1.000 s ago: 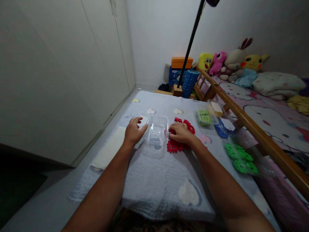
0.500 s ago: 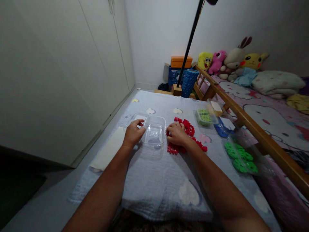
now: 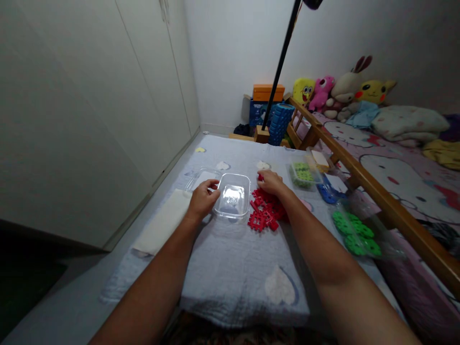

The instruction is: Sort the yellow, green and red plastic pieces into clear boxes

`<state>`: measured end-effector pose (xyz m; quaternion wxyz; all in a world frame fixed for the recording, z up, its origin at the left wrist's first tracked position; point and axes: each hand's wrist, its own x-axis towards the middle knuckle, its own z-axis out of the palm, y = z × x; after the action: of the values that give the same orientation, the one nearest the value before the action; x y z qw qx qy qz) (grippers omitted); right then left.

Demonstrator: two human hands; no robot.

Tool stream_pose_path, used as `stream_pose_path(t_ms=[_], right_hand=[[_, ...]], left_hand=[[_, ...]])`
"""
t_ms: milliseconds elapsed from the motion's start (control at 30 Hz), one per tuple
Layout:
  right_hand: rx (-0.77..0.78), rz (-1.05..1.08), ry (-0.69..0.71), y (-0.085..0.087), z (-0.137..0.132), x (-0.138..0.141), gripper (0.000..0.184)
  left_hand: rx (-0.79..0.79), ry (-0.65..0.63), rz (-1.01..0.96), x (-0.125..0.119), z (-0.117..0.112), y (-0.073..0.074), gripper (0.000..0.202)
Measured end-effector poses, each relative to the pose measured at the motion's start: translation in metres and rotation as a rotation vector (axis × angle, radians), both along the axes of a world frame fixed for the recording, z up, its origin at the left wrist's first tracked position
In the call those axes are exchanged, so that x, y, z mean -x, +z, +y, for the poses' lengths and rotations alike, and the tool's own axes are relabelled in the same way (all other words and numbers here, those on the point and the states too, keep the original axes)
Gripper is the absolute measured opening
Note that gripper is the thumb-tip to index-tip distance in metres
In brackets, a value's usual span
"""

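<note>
A clear plastic container (image 3: pixel 233 213) sits on the cloth between my hands, with nothing visible inside. My left hand (image 3: pixel 204 199) is at its left rim, thumb and fingers curled around the edge. Beyond the near part of the red pile, my right hand (image 3: pixel 271 183) has its fingers closed on a small red plastic piece (image 3: pixel 260 177), partly covered by the fingers. The heap of red interlocking building pieces (image 3: pixel 265 213) lies right of the container, some of it beneath my right wrist and forearm.
Another clear plastic tray or lid (image 3: pixel 203 176) and a folded cream cloth (image 3: pixel 163 223) lie at left. Along the right edge stand clear containers with light-green pieces (image 3: pixel 302 175), blue pieces (image 3: pixel 327 192) and bright-green pieces (image 3: pixel 355 232). A wooden bed rail (image 3: pixel 354 160) borders that side.
My right hand has moved away from me over the red pile, now with a red piece at its fingertips. The pile is more bunched together. My left hand and the container shifted slightly right.
</note>
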<state>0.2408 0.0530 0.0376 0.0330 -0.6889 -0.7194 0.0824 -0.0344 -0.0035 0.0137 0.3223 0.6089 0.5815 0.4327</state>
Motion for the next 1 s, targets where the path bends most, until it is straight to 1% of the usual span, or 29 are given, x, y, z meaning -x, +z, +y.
stream_pose_path(t_ms=[133,267,433,500,567,633,667,733,800,867,1000], right_hand=[[0.051,0.022,0.026,0.001,-0.006,-0.004,0.042],[0.047,0.059,0.105,0.007,-0.024,-0.005,0.028],[-0.07,0.158,0.209,0.02,-0.054,-0.009,0.025],[-0.084,0.177,0.272,0.025,-0.069,-0.009,0.025],[-0.066,0.172,0.345,0.028,-0.085,-0.007,0.025],[-0.014,0.152,0.414,0.028,-0.102,-0.003,0.03],[0.009,0.139,0.44,0.026,-0.11,-0.001,0.037],[0.033,0.108,0.459,0.021,-0.124,0.003,0.055],[0.026,0.079,0.452,0.014,-0.134,0.007,0.062],[-0.008,0.065,0.439,0.008,-0.138,0.008,0.056],[-0.108,0.102,0.444,0.0,-0.138,0.006,0.026]], left_hand=[[0.003,-0.003,-0.024,-0.003,-0.002,0.0,0.045],[0.011,-0.01,-0.064,-0.005,-0.001,-0.001,0.045],[0.027,0.003,-0.14,-0.006,0.0,-0.004,0.046],[0.033,0.007,-0.187,-0.007,0.0,-0.006,0.047],[0.039,0.008,-0.229,-0.007,0.0,-0.008,0.047],[0.051,0.006,-0.258,-0.008,0.0,-0.01,0.048],[0.057,0.005,-0.266,-0.009,0.0,-0.011,0.048],[0.063,0.001,-0.268,-0.009,0.0,-0.013,0.048],[0.062,-0.002,-0.256,-0.009,0.001,-0.014,0.048],[0.058,-0.006,-0.241,-0.009,0.001,-0.015,0.047],[0.053,-0.005,-0.213,-0.008,0.001,-0.013,0.048]])
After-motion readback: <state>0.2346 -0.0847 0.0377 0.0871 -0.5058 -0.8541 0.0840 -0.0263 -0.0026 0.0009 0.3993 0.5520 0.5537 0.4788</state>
